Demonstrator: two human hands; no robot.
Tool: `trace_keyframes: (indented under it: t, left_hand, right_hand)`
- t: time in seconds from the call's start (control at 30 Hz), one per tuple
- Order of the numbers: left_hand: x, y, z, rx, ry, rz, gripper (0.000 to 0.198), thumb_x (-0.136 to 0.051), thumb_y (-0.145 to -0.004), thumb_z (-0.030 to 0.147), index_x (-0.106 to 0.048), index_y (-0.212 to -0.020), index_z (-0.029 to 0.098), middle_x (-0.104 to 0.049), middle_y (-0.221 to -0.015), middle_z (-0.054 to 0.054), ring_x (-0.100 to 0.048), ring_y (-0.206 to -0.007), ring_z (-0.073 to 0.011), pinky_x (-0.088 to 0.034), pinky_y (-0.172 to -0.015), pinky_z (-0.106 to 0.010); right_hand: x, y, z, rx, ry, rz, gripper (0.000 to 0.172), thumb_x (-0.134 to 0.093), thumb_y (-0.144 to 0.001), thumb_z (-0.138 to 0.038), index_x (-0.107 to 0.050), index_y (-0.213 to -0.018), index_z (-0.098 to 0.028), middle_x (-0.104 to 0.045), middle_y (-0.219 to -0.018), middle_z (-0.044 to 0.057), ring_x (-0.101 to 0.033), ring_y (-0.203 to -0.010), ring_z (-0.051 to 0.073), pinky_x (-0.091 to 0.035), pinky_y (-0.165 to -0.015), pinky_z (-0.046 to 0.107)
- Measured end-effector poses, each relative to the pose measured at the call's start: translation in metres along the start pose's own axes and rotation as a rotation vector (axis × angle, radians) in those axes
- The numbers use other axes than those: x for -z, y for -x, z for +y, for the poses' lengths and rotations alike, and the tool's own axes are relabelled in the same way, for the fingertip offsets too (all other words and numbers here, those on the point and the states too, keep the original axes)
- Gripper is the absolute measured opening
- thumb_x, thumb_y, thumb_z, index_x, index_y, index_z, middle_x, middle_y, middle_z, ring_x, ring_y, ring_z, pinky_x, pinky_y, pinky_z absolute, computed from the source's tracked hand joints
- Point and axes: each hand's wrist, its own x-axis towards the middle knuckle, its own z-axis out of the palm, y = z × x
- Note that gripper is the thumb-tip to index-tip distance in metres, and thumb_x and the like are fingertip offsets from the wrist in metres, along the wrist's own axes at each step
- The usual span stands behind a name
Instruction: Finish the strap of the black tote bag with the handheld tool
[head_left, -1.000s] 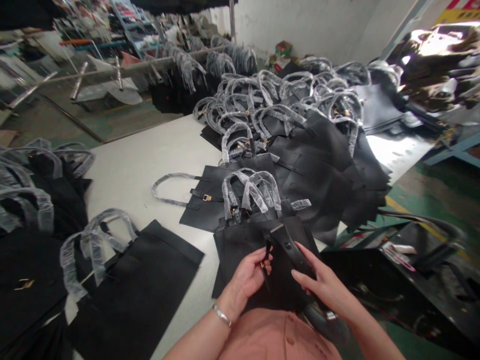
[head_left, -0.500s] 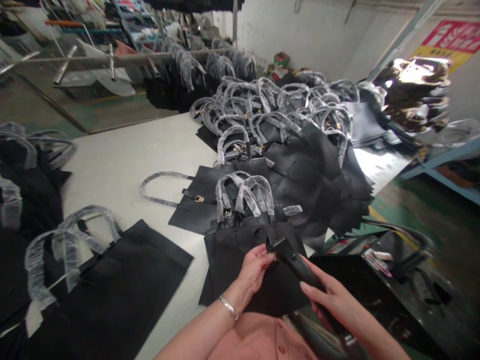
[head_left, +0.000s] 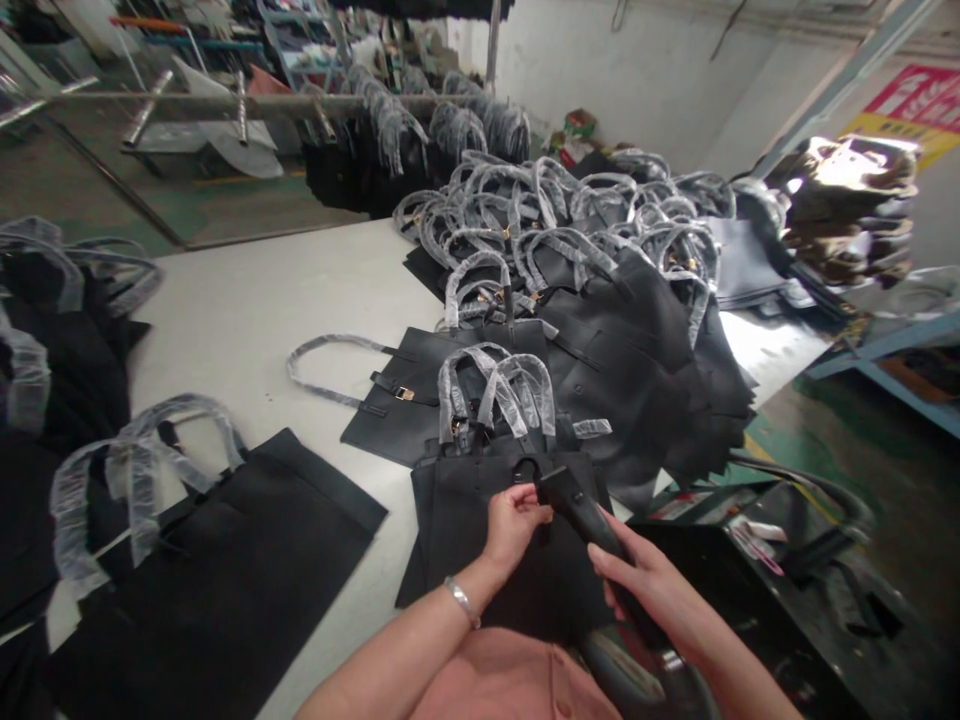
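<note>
left hand [head_left: 516,520] pinches the black handbag [head_left: 487,520]'s front strap; right hand [head_left: 649,585] grips a black tool [head_left: 581,510] at it, fitting hardware; next needs steady alignment.

A heap of black bags [head_left: 600,260] covers the white table [head_left: 262,310], apparently plastic-wrapped handles.

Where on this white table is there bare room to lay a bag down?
The widest bare stretch of the white table lies between the left-hand bags and the heaped bags. A narrower strip runs between the flat bag and the bag under the hands. The right half is crowded.
</note>
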Motion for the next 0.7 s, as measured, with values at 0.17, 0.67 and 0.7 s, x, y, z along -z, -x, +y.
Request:
trace_keyframes:
  t: [0.17, 0.67, 0.7]
  left_hand:
    - [0.009, 0.006, -0.010, -0.179, -0.258, -0.049, 0.021, -0.065, -0.073, 0.017, -0.071, -0.093, 0.018, -0.070, -0.097, -0.009, -0.063, -0.092, -0.0264, -0.050, -0.085, -0.038]
    - [0.046, 0.022, -0.050, -0.363, -0.744, -0.421, 0.056, -0.053, -0.081, 0.011, -0.050, -0.137, 0.018, -0.045, -0.143, -0.009, -0.039, -0.135, -0.0253, -0.018, -0.118, -0.038]
    - [0.045, 0.022, -0.049, -0.375, -0.721, -0.405, 0.053, -0.049, -0.084, 0.011, -0.050, -0.137, 0.019, -0.047, -0.142, -0.008, -0.040, -0.135, -0.0240, -0.020, -0.117, -0.037]
  right_hand:
    - [-0.013, -0.014, 0.001, 0.061, 0.116, -0.037, 0.078, -0.062, -0.080, -0.045, -0.031, -0.148, -0.021, -0.051, -0.048, -0.007, -0.051, -0.044, 0.012, -0.041, -0.042, 0.021]
    - [-0.094, -0.091, -0.010, 0.156, 0.530, -0.124, 0.063, -0.067, -0.076, -0.035, -0.053, -0.136, -0.021, -0.072, -0.094, 0.008, -0.068, -0.084, 0.024, -0.054, -0.072, 0.033]
    - [-0.095, -0.093, -0.011, 0.169, 0.533, -0.122, 0.063, -0.069, -0.075, -0.035, -0.054, -0.135, -0.021, -0.072, -0.100, 0.008, -0.067, -0.092, 0.025, -0.053, -0.078, 0.034]
